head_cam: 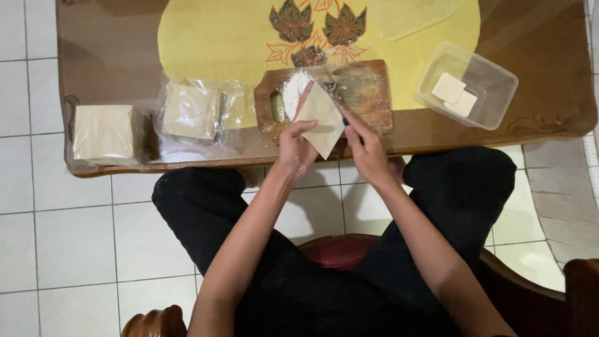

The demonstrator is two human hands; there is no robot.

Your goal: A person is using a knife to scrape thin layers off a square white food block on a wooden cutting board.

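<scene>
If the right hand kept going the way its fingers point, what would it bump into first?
Probably the pale dough sheet that the right hand already pinches, then the wooden board behind it. Depth is hard to judge from above.

Pale cream square dough wrapper [322, 118], thin, flat, turned diamond-wise, held above near edge of wooden board, top corner by flour heap, bottom corner hanging past table edge.

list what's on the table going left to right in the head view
wrapped stack of pale square sheets → opened plastic bag of square sheets → wooden cutting board with a flour pile, where both hands hold a square sheet → clear plastic container holding two folded pieces
</scene>
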